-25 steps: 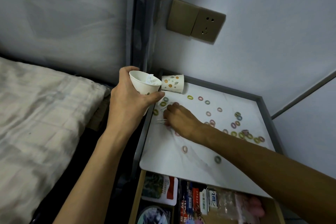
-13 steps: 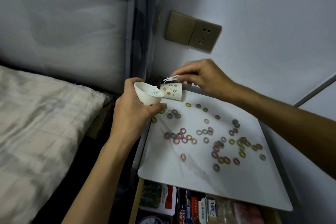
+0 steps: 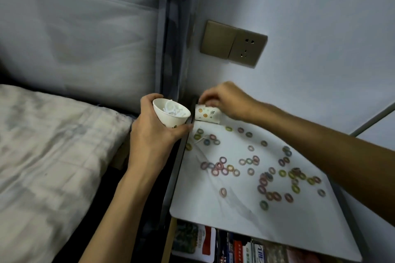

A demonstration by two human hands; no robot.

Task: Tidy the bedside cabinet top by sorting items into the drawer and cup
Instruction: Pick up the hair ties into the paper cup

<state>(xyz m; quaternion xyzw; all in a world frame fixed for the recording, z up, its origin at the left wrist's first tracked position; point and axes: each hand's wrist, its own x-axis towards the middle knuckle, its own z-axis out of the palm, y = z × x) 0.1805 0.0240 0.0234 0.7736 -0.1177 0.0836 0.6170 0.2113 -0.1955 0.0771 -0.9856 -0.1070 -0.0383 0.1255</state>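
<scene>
Far left, a bed (image 3: pixel 53 145). Next, left hand (image 3: pixel 154 136) wrapped tight round a cup (image 3: pixel 171 121), held up just beside the top (image 3: pixel 213 205), white bits (image 3: pixel 173 110) inside. Then right hand (image 3: pixel 226 100), fingers bent down, pinching the rim of a tipped cup (image 3: pixel 208 114) in the back corner. Further right, lots of little rings (image 3: pixel 223 159) spread over the top. Inside of the tipped cup hidden. Down low, open drawer (image 3: pixel 168 241), full of packs. Some done, it seems: white bits in the cup. Lots left: all the rings, then shutting the drawer.
</scene>
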